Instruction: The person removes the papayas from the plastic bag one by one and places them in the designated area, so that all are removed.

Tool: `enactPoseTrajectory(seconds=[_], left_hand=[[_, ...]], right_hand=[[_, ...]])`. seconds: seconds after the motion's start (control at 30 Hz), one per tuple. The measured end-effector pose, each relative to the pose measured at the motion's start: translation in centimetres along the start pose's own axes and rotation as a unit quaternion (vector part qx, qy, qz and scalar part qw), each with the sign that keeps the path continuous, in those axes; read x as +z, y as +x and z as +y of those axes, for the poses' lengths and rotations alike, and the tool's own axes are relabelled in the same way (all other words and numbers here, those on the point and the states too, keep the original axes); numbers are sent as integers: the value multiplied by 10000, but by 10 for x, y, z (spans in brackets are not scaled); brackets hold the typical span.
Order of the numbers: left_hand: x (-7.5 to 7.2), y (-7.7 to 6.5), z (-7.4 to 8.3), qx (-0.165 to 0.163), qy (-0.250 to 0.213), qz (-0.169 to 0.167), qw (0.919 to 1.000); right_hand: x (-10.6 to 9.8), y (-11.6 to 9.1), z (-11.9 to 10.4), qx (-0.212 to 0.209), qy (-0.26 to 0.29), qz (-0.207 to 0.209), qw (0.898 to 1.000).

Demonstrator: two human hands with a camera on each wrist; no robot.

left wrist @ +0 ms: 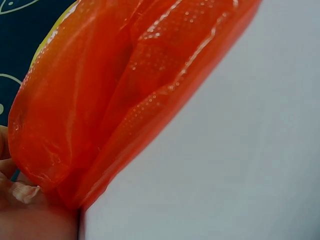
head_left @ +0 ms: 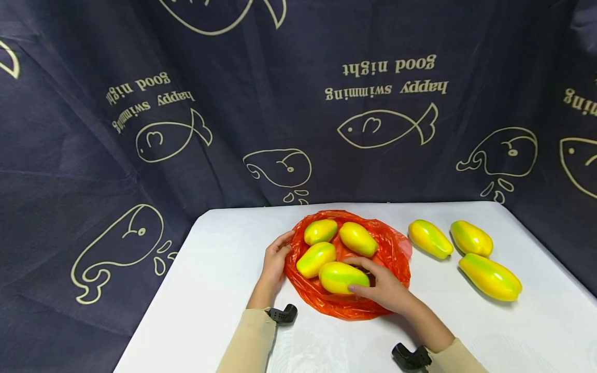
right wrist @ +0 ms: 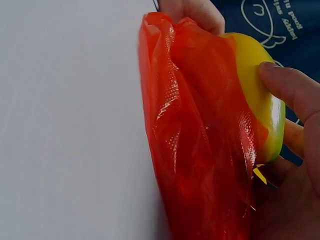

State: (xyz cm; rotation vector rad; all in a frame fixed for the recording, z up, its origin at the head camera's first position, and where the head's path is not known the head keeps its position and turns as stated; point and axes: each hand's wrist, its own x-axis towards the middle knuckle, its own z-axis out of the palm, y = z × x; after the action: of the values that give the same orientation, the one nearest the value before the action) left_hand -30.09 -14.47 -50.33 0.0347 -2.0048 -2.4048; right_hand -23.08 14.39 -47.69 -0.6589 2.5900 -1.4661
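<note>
A red plastic bag (head_left: 345, 308) lies opened out on the white table, with several yellow-green papayas inside, among them one papaya (head_left: 317, 231) at its back left. At the bag's left rim, my left hand (head_left: 276, 259) holds the plastic between thumb and fingers; the left wrist view shows the gathered bag (left wrist: 75, 110) against the hand. My right hand (head_left: 389, 290) grips the front papaya (head_left: 340, 277) from the right. In the right wrist view, the thumb (right wrist: 290, 87) presses on this papaya (right wrist: 252, 75), and red plastic covers part of it.
Three more papayas lie on the table right of the bag: one papaya (head_left: 430, 239) near the bag, another papaya (head_left: 471, 238) behind, and a larger papaya (head_left: 491, 277) in front. A dark blue curtain (head_left: 298, 103) with fish drawings hangs behind the white table (head_left: 224, 259).
</note>
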Motion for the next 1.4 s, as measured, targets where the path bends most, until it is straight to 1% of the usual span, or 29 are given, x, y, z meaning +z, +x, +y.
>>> enactPoseTrajectory(seconds=[0.27, 0.5, 0.67, 0.87, 1.0, 1.07, 1.17, 1.27, 1.4], left_hand=[[0, 1, -1, 15, -4, -10, 10000], [1, 2, -1, 42, 6, -42, 10000], [1, 2, -1, 37, -1, -29, 10000], [0, 1, -2, 62, 21, -7, 10000], [-1, 1, -2, 27, 10, -32, 10000], [0, 1, -2, 20, 16, -45, 10000], [0, 2, -1, 28, 61, -51, 10000], [0, 2, -1, 31, 82, -45, 10000], [0, 1, 0, 17, 79, -26, 10000]], right_hand=[[-6, -4, -1, 118, 3, 341, 9993], [-16, -10, 1, 89, -148, 830, 9964], [-24, -14, 2, 170, -199, 953, 9951], [-33, -17, 2, 123, -356, 1147, 9927], [-42, -20, 4, 170, -352, 1253, 9913], [-47, -23, 6, 173, -436, 1336, 9899], [-53, -27, 9, 87, -560, 1566, 9860], [-58, -32, 11, -11, -593, 1815, 9816], [-63, -38, 15, -51, -648, 2037, 9769]])
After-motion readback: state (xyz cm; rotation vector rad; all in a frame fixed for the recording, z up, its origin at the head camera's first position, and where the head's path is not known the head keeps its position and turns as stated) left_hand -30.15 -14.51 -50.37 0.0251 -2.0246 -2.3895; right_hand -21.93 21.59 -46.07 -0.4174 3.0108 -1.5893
